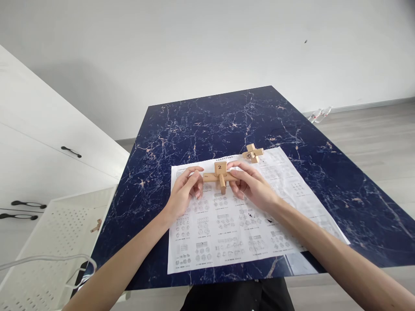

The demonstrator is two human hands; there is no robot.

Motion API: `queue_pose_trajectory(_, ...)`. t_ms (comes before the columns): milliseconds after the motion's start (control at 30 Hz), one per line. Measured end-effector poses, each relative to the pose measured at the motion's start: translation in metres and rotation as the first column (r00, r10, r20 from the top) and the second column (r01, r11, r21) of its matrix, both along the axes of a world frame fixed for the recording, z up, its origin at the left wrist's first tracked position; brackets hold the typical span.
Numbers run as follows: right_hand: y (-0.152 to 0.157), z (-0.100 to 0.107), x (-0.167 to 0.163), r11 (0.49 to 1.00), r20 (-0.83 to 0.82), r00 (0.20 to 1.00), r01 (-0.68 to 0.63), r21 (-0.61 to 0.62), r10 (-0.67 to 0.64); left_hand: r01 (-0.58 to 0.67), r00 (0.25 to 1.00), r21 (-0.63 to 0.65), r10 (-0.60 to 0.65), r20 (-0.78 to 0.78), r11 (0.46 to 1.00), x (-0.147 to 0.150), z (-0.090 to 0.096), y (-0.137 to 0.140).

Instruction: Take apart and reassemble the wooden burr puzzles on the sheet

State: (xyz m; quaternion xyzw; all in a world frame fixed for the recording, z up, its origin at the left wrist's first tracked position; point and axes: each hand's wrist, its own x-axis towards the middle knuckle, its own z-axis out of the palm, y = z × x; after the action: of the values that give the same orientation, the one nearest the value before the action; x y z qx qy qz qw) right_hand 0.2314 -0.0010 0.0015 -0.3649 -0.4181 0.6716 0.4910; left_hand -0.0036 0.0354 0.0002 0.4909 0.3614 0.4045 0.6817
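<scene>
The left hand (pixel 185 190) and right hand (pixel 254 185) grip a wooden cross (pixel 220 169) already interlocked, though whether it is complete is unclear.

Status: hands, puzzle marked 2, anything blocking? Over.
Right hand on wooden burr puzzle marked 2, at its right end; left hand at its left end, grip unclear. Second wooden burr puzzle at far edge of printed sheet, not blocking.
</scene>
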Motion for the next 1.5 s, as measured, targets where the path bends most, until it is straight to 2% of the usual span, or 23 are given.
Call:
queue_pose_trajectory(133, 0.001, -0.001, 0.001, 0.988, 0.001, 0.989, 0.149, 0.049, -0.149, -0.006, 1.000, 0.005, 0.006, -0.002, 1.000, 0.001, 0.002, -0.001)
queue_pose_trajectory(300, 0.003, -0.006, 0.002, 0.946, 0.028, 0.950, 0.308, 0.101, -0.312, 0.007, 1.000, 0.002, -0.007, -0.011, 1.000, 0.000, 0.002, -0.001)
queue_pose_trajectory(700, 0.003, -0.008, -0.002, 0.886, 0.157, 0.873, 0.445, 0.126, -0.461, 0.012, 1.000, 0.001, -0.012, -0.016, 1.000, 0.001, 0.002, -0.002)
queue_pose_trajectory(1233, 0.002, -0.008, -0.005, 0.892, 0.189, 0.872, 0.436, 0.121, -0.452, 0.025, 0.999, 0.004, -0.025, -0.029, 1.000, 0.001, 0.004, -0.002)
queue_pose_trajectory(1500, -0.002, -0.005, -0.007, 0.923, 0.236, 0.899, 0.324, 0.207, -0.369, 0.021, 0.999, 0.012, -0.020, -0.029, 1.000, 0.002, 0.004, -0.002)
